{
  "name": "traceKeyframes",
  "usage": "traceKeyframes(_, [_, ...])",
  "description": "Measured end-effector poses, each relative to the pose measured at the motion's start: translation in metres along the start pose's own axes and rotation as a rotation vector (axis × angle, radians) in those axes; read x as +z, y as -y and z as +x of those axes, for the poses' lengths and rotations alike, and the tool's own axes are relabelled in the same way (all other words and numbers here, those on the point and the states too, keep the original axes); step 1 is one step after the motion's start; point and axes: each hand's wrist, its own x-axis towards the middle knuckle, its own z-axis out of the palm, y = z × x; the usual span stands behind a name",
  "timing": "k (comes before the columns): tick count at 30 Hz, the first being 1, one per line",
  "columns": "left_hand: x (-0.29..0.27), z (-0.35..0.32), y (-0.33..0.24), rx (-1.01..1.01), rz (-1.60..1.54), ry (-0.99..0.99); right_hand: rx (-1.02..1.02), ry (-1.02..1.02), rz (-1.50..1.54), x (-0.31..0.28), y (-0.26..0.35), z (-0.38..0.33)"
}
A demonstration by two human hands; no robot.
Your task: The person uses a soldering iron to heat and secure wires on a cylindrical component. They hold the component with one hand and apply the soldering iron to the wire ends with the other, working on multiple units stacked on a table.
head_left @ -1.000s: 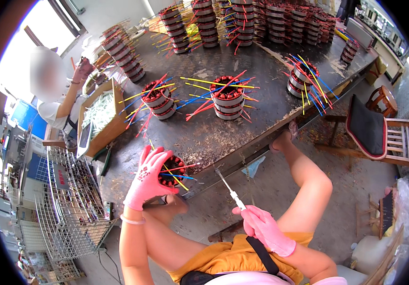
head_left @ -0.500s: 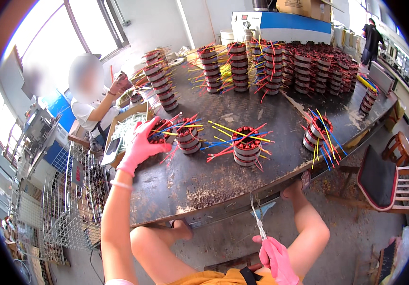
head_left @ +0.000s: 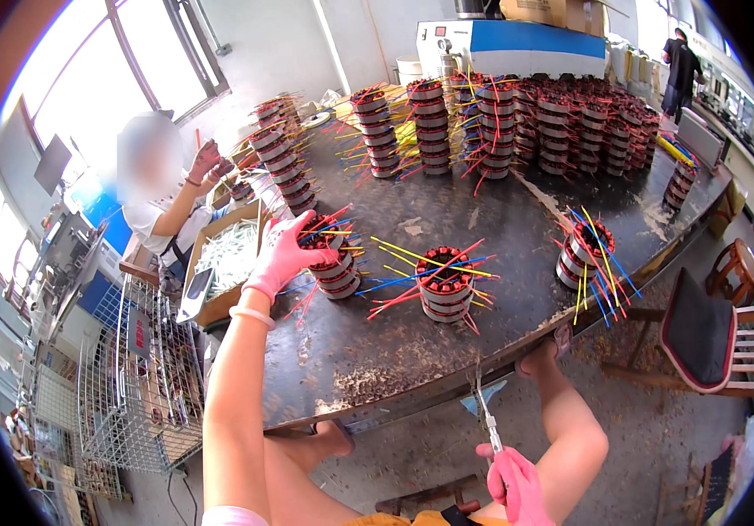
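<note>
My left hand (head_left: pixel 282 256), in a pink glove, curls its thumb and fingers around the upper part of a motor stator (head_left: pixel 337 279) with red windings and coloured leads. Whether one or two stators are stacked there I cannot tell. Another stator (head_left: pixel 447 302) stands at the middle of the table, its red, yellow and blue wires spreading out. To the right is a further stator (head_left: pixel 572 267) with drooping leads. My right hand (head_left: pixel 517 484), also pink-gloved, grips a slim silver hand tool (head_left: pixel 489 422), pointed toward the table edge; its exact kind is unclear.
Tall stator stacks (head_left: pixel 430 131) line the far side of the dark worktable (head_left: pixel 403 355). A box of pale tubes (head_left: pixel 230 248) sits at left, beside a co-worker (head_left: pixel 162 210) handling a part. Wire baskets (head_left: pixel 145 377) stand lower left; a chair (head_left: pixel 701 329) stands at right.
My left hand has moved right with the stator, up to the one that stood beside it. My right hand and the tool have shifted slightly right and down.
</note>
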Motion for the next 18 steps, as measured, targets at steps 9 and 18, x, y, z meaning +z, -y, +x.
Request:
traceKeyframes(9, [-0.021,-0.011,-0.016,-0.025,0.059,0.089,0.125,0.045,-0.031,-0.014,-0.002,0.003])
traceKeyframes(18, [-0.015,-0.019,-0.008,-0.022,0.026,0.073,0.046,0.047,-0.030,-0.010,-0.005,-0.006])
